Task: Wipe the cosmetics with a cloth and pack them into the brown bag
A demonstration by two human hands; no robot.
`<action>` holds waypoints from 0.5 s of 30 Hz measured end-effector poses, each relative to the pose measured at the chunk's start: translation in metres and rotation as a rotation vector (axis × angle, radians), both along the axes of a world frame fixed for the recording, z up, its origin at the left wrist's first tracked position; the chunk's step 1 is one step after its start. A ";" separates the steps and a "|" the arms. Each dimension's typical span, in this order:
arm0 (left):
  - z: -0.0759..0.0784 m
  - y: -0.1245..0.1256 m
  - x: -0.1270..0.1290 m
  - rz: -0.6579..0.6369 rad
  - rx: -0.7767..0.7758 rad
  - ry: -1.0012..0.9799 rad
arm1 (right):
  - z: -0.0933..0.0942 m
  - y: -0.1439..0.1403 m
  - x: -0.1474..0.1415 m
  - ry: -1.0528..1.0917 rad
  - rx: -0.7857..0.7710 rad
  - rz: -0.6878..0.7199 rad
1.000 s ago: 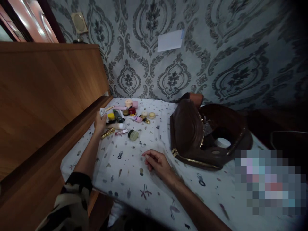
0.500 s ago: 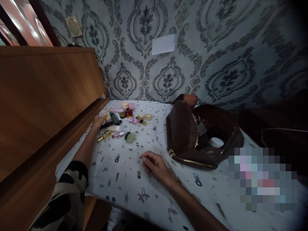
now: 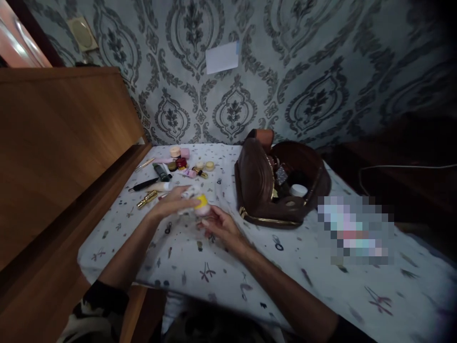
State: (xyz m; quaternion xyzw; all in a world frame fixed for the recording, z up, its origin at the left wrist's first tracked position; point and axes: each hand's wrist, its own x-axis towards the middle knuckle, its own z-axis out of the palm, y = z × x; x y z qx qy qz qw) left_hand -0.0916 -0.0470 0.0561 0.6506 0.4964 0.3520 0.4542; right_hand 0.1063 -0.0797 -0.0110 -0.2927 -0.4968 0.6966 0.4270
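Note:
My left hand (image 3: 173,202) holds a small white container with a yellow cap (image 3: 198,200) over the patterned white sheet (image 3: 221,267). My right hand (image 3: 219,224) meets it from the right, its fingertips at the yellow cap. Motion blur hides the details of both grips. Behind my hands lies a scatter of cosmetics (image 3: 178,164): small jars, tubes, a black pencil (image 3: 144,184) and a gold tube (image 3: 147,199). An open brown bag (image 3: 262,183) stands to the right with a white jar (image 3: 298,190) inside.
A tall wooden panel (image 3: 60,143) runs along the left side. Patterned wallpaper with a white note (image 3: 222,57) rises behind. A dark piece of furniture with a cable (image 3: 403,171) sits at the right. A blurred patch covers part of the sheet.
My left hand came away from the cosmetics near the wooden panel carrying the yellow-capped container toward the middle. My right hand lifted off the sheet to meet it. The view shifted left.

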 end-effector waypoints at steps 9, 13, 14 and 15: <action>-0.036 -0.029 0.071 0.092 0.383 0.238 | -0.008 0.004 0.000 0.176 -0.136 -0.215; -0.058 -0.029 0.078 0.145 0.346 0.084 | 0.000 0.002 -0.001 0.372 -0.326 -0.193; -0.061 -0.028 0.078 0.151 0.336 0.076 | 0.001 0.002 -0.001 0.412 -0.363 -0.195; -0.062 -0.028 0.078 0.151 0.329 0.082 | 0.002 0.003 -0.002 0.450 -0.394 -0.197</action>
